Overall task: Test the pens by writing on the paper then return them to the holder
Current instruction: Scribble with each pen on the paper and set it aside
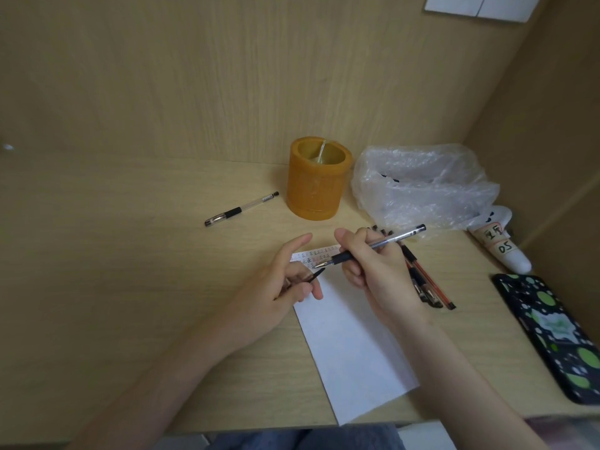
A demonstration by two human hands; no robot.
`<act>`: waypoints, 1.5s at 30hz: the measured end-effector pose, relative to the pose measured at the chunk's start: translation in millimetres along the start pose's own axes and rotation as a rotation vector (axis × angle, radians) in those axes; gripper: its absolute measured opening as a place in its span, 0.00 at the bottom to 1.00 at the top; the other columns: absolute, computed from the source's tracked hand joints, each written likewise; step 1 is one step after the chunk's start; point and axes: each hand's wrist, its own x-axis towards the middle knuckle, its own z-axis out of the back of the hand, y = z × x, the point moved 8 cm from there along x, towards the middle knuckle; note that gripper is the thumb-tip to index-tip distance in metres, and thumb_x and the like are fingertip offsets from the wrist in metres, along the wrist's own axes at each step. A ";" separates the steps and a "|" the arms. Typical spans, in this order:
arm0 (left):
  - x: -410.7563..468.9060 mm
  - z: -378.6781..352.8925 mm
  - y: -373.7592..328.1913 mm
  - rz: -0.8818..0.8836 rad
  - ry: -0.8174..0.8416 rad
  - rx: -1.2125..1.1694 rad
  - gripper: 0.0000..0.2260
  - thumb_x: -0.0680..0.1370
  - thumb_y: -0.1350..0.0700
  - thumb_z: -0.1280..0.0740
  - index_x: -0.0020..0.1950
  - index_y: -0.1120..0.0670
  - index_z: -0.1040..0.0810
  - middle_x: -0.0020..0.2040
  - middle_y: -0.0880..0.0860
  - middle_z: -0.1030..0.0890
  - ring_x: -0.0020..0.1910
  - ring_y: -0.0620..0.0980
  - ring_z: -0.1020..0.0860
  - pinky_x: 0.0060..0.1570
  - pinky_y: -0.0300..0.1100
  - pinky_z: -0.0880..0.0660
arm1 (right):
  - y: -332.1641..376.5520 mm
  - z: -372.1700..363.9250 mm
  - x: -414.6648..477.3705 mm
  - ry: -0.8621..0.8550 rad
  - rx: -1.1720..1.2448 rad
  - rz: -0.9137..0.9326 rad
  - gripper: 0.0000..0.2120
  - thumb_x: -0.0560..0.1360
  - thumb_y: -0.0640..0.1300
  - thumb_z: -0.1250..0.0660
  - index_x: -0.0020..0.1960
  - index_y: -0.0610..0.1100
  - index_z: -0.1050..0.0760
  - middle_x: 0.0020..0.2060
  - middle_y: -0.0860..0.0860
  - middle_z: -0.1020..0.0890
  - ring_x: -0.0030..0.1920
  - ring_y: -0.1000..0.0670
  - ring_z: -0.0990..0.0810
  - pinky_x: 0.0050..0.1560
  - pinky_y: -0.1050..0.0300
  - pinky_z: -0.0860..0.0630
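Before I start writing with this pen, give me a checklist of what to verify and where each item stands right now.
1. Pen held in a writing grip by the right hand: ok.
2. Pen tip bare, cap off: ok. The left hand pinches a small dark piece, apparently the cap.
3. Blank room on the paper below the marks at its top: ok.
4. Tip touching the paper: cannot tell.
5. Holder upright, mouth unblocked for the return: ok.
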 end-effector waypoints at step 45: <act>18.1 108.7 32.6 0.098 -0.617 0.803 0.14 0.73 0.62 0.33 0.59 0.56 0.24 0.53 0.56 0.22 0.54 0.58 0.28 0.56 0.48 0.32 | 31.6 80.2 3.8 -0.288 -1.531 -0.026 0.12 0.79 0.53 0.41 0.50 0.44 0.27 0.43 0.45 0.20 0.44 0.40 0.21 0.39 0.53 0.29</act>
